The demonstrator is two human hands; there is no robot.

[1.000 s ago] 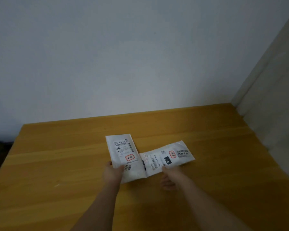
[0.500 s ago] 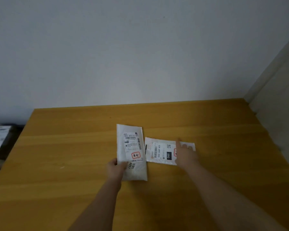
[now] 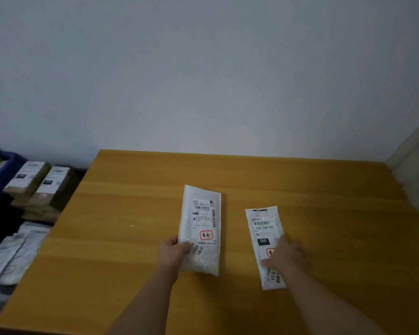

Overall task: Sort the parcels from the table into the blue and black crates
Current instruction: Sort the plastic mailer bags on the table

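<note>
Two parcels on my table (image 3: pixel 131 250): left hand (image 3: pixel 173 250) pinches the bigger parcel (image 3: pixel 201 228) at centre; right hand (image 3: pixel 284 253) lies flat on the smaller parcel (image 3: pixel 264 228) at 3 o'clock, now turned lengthwise and apart.

A small parcel-sorting room is suggested: a plain wooden desk (image 3: pixel 136 250) is set against a bare pale wall (image 3: pixel 203 68), labelled mail bags (image 3: pixel 201 228) are laid on it, and crates beside it are filled with labelled cardboard boxes (image 3: pixel 34 184) and grey mailers (image 3: pixel 12 255).
</note>
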